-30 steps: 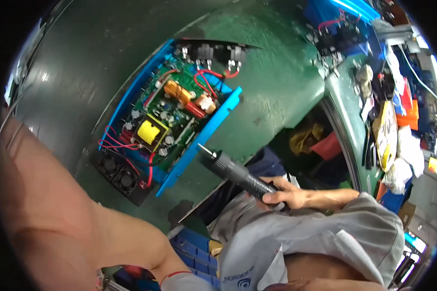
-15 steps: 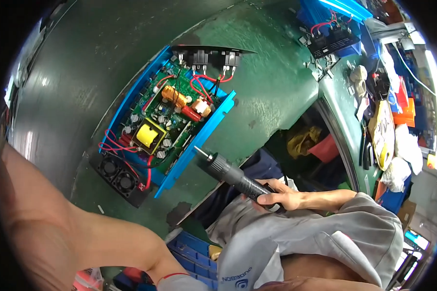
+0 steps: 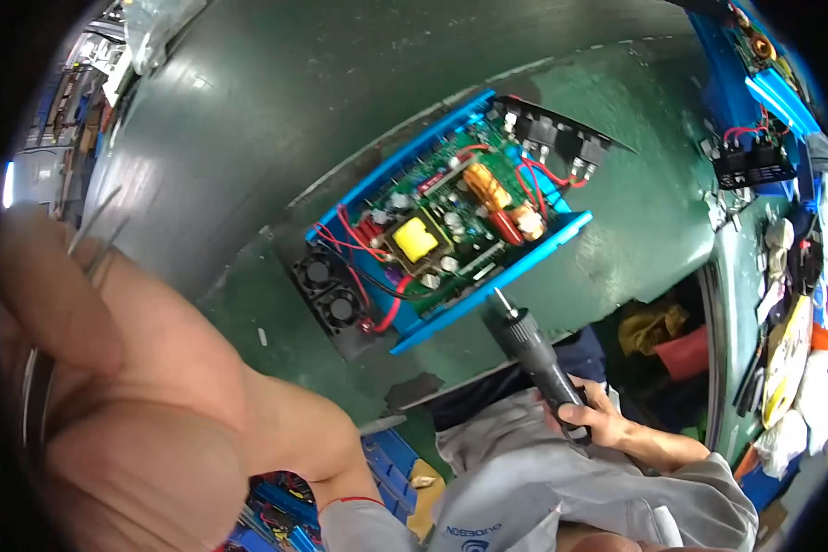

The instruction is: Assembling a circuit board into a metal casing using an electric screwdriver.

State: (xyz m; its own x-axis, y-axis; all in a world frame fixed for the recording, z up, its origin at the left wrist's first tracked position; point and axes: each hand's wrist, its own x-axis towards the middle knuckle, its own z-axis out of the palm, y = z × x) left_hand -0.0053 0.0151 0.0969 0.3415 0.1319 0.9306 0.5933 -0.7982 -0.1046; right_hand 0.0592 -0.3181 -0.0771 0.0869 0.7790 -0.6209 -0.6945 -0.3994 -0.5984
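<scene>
My left hand [image 3: 147, 386] looms large at the left edge, its fingers closed round a pair of metal tweezers [image 3: 101, 248] whose two thin tips point up and away. My right hand [image 3: 595, 416] grips a black electric screwdriver [image 3: 541, 361], its bit aimed at the near side of a blue metal housing [image 3: 488, 294] without visibly touching it. Inside that housing lies a green circuit board [image 3: 455, 221] with a yellow transformer [image 3: 416, 239], a copper coil and red wires. A black panel with two fans [image 3: 329, 293] leans off its left end; a black socket panel [image 3: 561, 133] sits at the far right end.
The green work surface [image 3: 653, 202] is worn, with a dark patch near its front edge. At the far right stand another blue housing [image 3: 782, 101] and a wired black panel [image 3: 754, 166]. Bags and tools [image 3: 787, 359] line the right side. Blue crates [image 3: 391, 469] stand below.
My view has turned, so the housing appears further right and rotated. My left hand has come further into view, and the tweezers now show. My right hand still holds the screwdriver.
</scene>
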